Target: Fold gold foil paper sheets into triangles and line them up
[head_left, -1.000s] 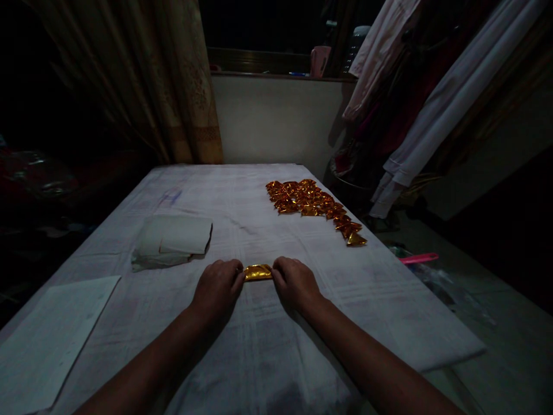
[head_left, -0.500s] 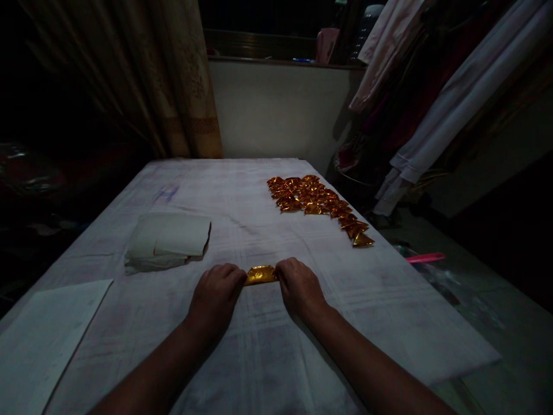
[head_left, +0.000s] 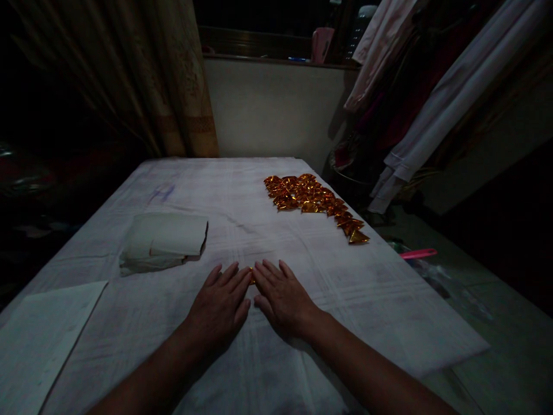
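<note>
**Two flat palms over one gold foil piece**

Both hands lie palm-down, side by side on the cloth-covered counter (head_left: 268, 207). The left hand (head_left: 220, 302) and the right hand (head_left: 280, 294) have their fingers spread flat and closed round nothing; neither grip pinches. Between the two index fingers a sliver of shiny, crinkled gold foil piece (head_left: 251, 275) shows, the rest of it hidden under the hands, so its shape cannot be told.

The cloth is pale, matte and faintly creased. Farther off to the right lies a cluster of folded foil triangles (head_left: 313, 202), glossy orange-gold, too many and too overlapped to count. To the left sits one soft folded stack of white paper (head_left: 162, 245), and at the near left one flat white sheet (head_left: 38, 340). One patterned curtain (head_left: 177, 80) hangs behind.
</note>
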Motion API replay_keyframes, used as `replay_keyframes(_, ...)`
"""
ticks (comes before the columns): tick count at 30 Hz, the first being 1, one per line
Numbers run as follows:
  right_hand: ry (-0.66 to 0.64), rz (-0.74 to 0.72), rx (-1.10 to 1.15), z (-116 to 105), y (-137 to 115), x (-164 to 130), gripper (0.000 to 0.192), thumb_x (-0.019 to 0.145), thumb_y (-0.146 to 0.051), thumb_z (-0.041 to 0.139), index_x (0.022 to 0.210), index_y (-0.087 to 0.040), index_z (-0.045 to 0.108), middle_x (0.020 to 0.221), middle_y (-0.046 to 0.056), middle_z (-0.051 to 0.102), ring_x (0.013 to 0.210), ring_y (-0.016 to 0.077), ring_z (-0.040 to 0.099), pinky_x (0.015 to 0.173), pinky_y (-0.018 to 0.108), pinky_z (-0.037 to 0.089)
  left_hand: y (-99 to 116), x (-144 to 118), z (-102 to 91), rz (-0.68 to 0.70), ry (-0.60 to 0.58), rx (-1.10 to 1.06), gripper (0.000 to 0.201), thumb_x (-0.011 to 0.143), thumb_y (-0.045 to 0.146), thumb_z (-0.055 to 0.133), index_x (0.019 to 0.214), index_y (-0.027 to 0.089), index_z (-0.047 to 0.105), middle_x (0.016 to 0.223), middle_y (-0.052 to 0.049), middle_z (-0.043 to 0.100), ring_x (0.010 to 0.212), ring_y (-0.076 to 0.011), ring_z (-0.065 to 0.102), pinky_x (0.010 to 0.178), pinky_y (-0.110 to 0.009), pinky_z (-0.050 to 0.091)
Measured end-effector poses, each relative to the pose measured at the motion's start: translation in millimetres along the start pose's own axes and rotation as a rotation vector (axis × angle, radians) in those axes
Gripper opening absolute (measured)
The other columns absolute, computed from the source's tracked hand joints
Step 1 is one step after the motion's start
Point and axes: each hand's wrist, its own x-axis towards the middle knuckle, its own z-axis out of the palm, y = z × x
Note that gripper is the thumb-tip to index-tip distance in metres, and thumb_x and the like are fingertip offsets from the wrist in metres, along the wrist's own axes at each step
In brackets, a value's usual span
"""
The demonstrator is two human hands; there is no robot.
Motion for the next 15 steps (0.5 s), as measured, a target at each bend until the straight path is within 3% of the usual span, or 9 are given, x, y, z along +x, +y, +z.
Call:
replay_keyframes(3,-0.130,0.068,0.007,-2,-4,-4,0.060,0.103,-0.042,0.047,0.155,-0.014,0.038,0.161,0.017,0.037,0.150,0.0303,0.032,0.121,0.060,0.022,-4,-3,1.2,0.002,-0.022,0.015,0.046,0.102,0.035,0.041,0.144,0.020,0.053,0.145,-0.008,0.060,0.137,-0.0303,0.051,0.116,-0.053,0.029)
replay_keyframes(10,-0.159,0.275,-0.018,-11,9,-16,0.057,0.104,-0.042,0.043,0.155,-0.015,0.039,0.163,0.013,0.032,0.153,0.0310,0.026,0.123,0.062,0.017,-7,-6,1.8,-0.034,-0.039,0.034,0.047,0.104,0.033,0.035,0.146,0.021,0.052,0.146,-0.007,0.060,0.140,-0.0295,0.048,0.116,-0.053,0.029)
replay_keyframes(15,-0.201,0.310,0.002,-15,8,-16,0.061,0.104,-0.047,0.042,0.157,-0.017,0.036,0.165,0.010,0.029,0.154,0.0306,0.022,0.124,0.061,0.013,2,1,2.5,-0.088,0.002,0.060,0.047,0.104,0.037,0.037,0.142,0.018,0.057,0.146,-0.011,0.060,0.138,-0.0315,0.050,0.118,-0.055,0.027)
